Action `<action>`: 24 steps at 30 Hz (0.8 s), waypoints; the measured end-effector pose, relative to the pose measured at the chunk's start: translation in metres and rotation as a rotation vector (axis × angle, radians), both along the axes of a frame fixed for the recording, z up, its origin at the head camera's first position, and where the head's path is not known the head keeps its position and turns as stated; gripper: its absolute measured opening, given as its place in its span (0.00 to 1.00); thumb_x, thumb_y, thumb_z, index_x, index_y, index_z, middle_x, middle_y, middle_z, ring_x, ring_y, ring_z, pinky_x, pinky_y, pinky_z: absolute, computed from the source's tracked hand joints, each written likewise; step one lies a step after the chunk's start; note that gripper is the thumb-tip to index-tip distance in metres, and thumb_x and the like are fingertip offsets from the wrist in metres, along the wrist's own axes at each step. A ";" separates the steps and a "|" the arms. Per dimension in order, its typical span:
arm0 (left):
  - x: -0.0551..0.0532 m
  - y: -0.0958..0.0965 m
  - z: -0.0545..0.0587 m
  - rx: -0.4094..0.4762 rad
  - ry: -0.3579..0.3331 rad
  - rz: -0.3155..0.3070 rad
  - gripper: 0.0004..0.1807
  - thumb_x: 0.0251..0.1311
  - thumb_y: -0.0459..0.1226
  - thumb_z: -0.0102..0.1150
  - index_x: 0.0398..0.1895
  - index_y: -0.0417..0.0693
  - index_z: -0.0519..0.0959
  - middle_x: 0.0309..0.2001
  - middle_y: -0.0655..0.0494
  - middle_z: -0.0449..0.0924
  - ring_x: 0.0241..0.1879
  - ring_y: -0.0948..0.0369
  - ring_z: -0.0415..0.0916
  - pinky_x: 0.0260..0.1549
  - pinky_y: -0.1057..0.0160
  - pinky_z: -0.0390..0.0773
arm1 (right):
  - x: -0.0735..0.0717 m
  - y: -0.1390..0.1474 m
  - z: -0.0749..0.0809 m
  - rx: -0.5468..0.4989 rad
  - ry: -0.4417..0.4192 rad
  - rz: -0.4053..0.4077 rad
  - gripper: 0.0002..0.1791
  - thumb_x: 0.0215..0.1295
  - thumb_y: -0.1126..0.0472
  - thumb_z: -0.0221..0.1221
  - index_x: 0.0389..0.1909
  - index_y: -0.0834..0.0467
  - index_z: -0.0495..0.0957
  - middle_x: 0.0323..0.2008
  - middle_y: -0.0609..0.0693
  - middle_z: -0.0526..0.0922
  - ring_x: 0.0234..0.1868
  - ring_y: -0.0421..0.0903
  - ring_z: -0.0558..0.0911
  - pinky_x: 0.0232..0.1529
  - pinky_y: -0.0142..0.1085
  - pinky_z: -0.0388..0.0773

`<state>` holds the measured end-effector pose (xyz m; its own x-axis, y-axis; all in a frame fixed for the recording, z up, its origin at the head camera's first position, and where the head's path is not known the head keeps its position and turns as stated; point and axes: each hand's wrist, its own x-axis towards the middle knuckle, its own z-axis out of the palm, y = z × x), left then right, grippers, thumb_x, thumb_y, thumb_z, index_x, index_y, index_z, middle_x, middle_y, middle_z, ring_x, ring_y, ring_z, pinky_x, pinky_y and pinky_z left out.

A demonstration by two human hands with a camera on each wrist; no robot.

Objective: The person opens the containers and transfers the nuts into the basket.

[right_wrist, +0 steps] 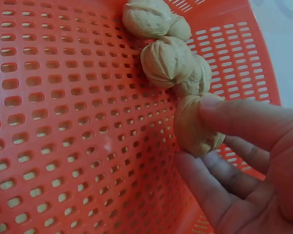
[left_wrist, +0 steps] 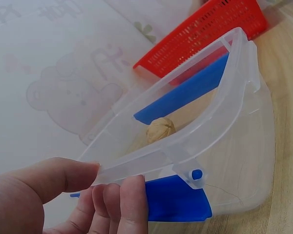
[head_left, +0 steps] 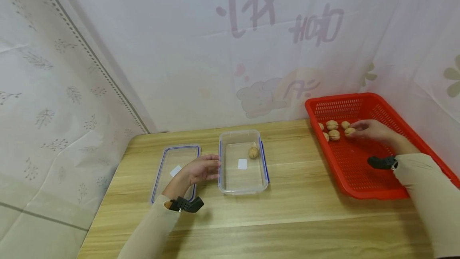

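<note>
A clear plastic food container (head_left: 230,183) with blue side latches stands on the table, a single walnut (head_left: 253,152) inside it. My left hand (head_left: 204,168) holds the container's left side; in the left wrist view the thumb (left_wrist: 63,178) lies at the rim and the fingers at the blue latch (left_wrist: 178,200). Inside the red plastic basket (head_left: 345,175), my right hand (head_left: 373,132) pinches a walnut (right_wrist: 198,126) between thumb and fingers. Several other walnuts (head_left: 334,134) lie close by at the basket's left side.
Left of the container, a flat clear lid (head_left: 176,153) with a blue seal lies on the wooden table (head_left: 223,231), partly behind my left hand and wrist. White printed curtains (head_left: 179,71) hang behind the table and at both sides. The basket takes up the table's right part.
</note>
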<state>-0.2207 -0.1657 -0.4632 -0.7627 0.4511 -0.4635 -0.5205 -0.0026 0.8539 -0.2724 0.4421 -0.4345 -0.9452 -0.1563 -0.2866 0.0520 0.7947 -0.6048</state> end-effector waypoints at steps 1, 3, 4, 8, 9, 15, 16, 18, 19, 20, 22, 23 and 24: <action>0.000 0.000 0.000 -0.001 0.002 -0.001 0.10 0.73 0.29 0.51 0.53 0.37 0.69 0.36 0.56 0.77 0.36 0.63 0.78 0.39 0.66 0.87 | 0.000 0.000 -0.001 -0.003 -0.008 -0.008 0.37 0.69 0.47 0.65 0.63 0.75 0.70 0.55 0.69 0.80 0.54 0.61 0.77 0.47 0.41 0.80; 0.000 0.000 0.001 -0.001 0.004 -0.002 0.09 0.73 0.29 0.51 0.53 0.37 0.69 0.36 0.56 0.77 0.36 0.63 0.78 0.38 0.66 0.87 | -0.001 -0.001 -0.003 -0.006 -0.023 -0.022 0.38 0.69 0.47 0.65 0.63 0.75 0.70 0.55 0.69 0.79 0.54 0.61 0.76 0.49 0.44 0.80; 0.000 0.000 0.000 0.000 0.006 -0.004 0.09 0.73 0.29 0.51 0.52 0.37 0.70 0.36 0.56 0.77 0.36 0.63 0.78 0.38 0.66 0.87 | -0.001 -0.001 -0.003 -0.009 -0.028 -0.028 0.38 0.69 0.47 0.65 0.63 0.76 0.69 0.54 0.69 0.79 0.54 0.61 0.76 0.50 0.45 0.80; 0.000 -0.001 0.000 -0.001 0.007 -0.006 0.06 0.73 0.29 0.51 0.49 0.41 0.71 0.36 0.56 0.76 0.36 0.63 0.78 0.39 0.66 0.87 | -0.002 -0.001 -0.005 -0.010 -0.047 -0.037 0.38 0.68 0.48 0.66 0.62 0.77 0.69 0.51 0.66 0.81 0.51 0.58 0.77 0.49 0.45 0.79; 0.000 -0.001 -0.001 -0.001 0.006 -0.005 0.05 0.73 0.29 0.51 0.48 0.42 0.71 0.35 0.56 0.76 0.36 0.64 0.78 0.39 0.66 0.87 | -0.002 -0.002 -0.005 -0.016 -0.052 -0.036 0.37 0.68 0.49 0.66 0.62 0.77 0.69 0.49 0.65 0.82 0.50 0.57 0.78 0.48 0.44 0.80; 0.000 -0.001 0.000 -0.002 0.002 0.003 0.05 0.72 0.29 0.51 0.47 0.44 0.72 0.35 0.56 0.76 0.36 0.63 0.77 0.38 0.66 0.87 | -0.004 -0.003 -0.007 -0.019 -0.055 -0.036 0.37 0.67 0.50 0.67 0.60 0.78 0.69 0.46 0.62 0.83 0.47 0.55 0.78 0.43 0.38 0.79; 0.000 0.000 0.000 -0.002 0.000 0.005 0.05 0.72 0.29 0.51 0.47 0.44 0.72 0.35 0.56 0.76 0.36 0.63 0.77 0.38 0.66 0.87 | -0.004 -0.004 -0.008 -0.013 -0.053 -0.037 0.37 0.67 0.50 0.67 0.60 0.78 0.69 0.46 0.63 0.83 0.47 0.56 0.78 0.44 0.40 0.79; 0.000 0.000 0.000 -0.004 -0.003 0.009 0.05 0.72 0.29 0.51 0.47 0.44 0.72 0.35 0.56 0.76 0.36 0.63 0.77 0.38 0.66 0.87 | -0.005 -0.004 -0.009 0.000 -0.048 -0.042 0.38 0.67 0.49 0.67 0.60 0.78 0.69 0.48 0.65 0.81 0.49 0.58 0.76 0.46 0.43 0.78; 0.000 0.000 0.000 -0.004 -0.006 0.011 0.05 0.72 0.29 0.51 0.47 0.44 0.72 0.35 0.56 0.76 0.36 0.63 0.77 0.38 0.66 0.87 | -0.005 -0.003 -0.010 0.005 -0.048 -0.044 0.39 0.66 0.48 0.67 0.60 0.77 0.69 0.49 0.66 0.81 0.49 0.59 0.76 0.47 0.44 0.77; 0.000 0.000 0.000 -0.004 -0.007 0.012 0.05 0.72 0.28 0.51 0.47 0.44 0.72 0.35 0.56 0.76 0.36 0.63 0.77 0.38 0.66 0.87 | -0.005 -0.004 -0.010 0.010 -0.047 -0.046 0.40 0.66 0.47 0.67 0.60 0.77 0.69 0.49 0.67 0.80 0.50 0.60 0.75 0.47 0.45 0.77; 0.000 0.001 0.000 -0.002 -0.006 0.012 0.05 0.72 0.28 0.51 0.47 0.44 0.72 0.35 0.56 0.76 0.36 0.63 0.77 0.38 0.66 0.87 | -0.006 -0.003 -0.011 0.009 -0.044 -0.045 0.40 0.66 0.47 0.67 0.61 0.77 0.68 0.49 0.68 0.80 0.50 0.60 0.75 0.48 0.46 0.77; 0.000 0.001 0.000 0.000 -0.007 0.013 0.05 0.72 0.28 0.51 0.47 0.44 0.72 0.35 0.56 0.76 0.36 0.63 0.77 0.38 0.66 0.87 | -0.006 -0.003 -0.012 0.008 -0.043 -0.045 0.41 0.66 0.46 0.67 0.61 0.77 0.68 0.50 0.68 0.80 0.50 0.60 0.75 0.49 0.46 0.77; -0.001 0.001 -0.001 0.001 -0.008 0.014 0.05 0.72 0.28 0.51 0.46 0.44 0.72 0.35 0.56 0.76 0.36 0.63 0.77 0.38 0.66 0.87 | -0.006 -0.003 -0.012 0.005 -0.042 -0.046 0.41 0.65 0.46 0.68 0.61 0.77 0.68 0.50 0.68 0.80 0.50 0.60 0.76 0.49 0.46 0.78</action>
<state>-0.2212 -0.1647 -0.4637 -0.7651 0.4408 -0.4693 -0.5274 -0.0109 0.8496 -0.2786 0.4388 -0.4462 -0.9385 -0.1113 -0.3269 0.1140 0.7937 -0.5975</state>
